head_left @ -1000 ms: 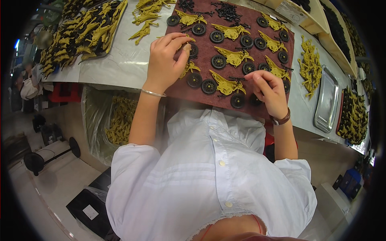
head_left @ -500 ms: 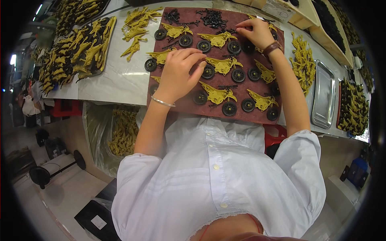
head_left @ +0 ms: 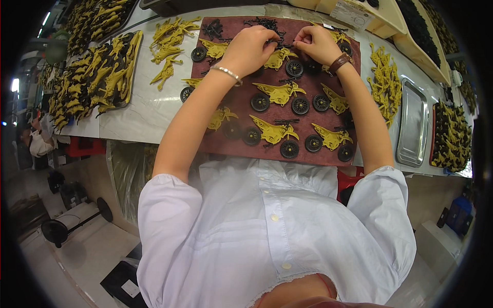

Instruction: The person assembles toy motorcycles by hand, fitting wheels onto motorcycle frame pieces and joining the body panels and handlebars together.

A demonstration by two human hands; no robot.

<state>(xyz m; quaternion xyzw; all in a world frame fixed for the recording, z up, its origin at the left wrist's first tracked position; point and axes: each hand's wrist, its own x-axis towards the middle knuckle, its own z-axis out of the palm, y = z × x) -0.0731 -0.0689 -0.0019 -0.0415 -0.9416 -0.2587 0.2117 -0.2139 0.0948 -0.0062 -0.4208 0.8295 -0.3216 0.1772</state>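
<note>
Rows of yellow toy motorcycle bodies with black wheels lie on a red-brown cloth (head_left: 233,149). Both hands meet over one toy motorcycle (head_left: 277,59) in the far row. My left hand (head_left: 255,50), with a silver bangle at its wrist, reaches in with fingers closed by the front of that body. Just to its right, my right hand (head_left: 317,45), under a brown wristband, pinches thumb and fingers together. Whatever small piece either holds is hidden by the fingers. Small black parts (head_left: 211,29) are heaped at the cloth's far edge. Nearer rows hold another toy motorcycle (head_left: 279,94) with black handlebars.
Loose yellow bodies lie left (head_left: 172,41) and right (head_left: 385,84) of the cloth. Farther left stands a loaded tray of yellow and black pieces (head_left: 97,77). A metal tray (head_left: 412,123) sits at right, near another heap (head_left: 452,136). Cream bins (head_left: 354,15) line the back.
My left hand has moved far and to the right, from the second row to the far-row motorcycle. My right hand has shifted slightly left and nearer, closing its fingers beside the left.
</note>
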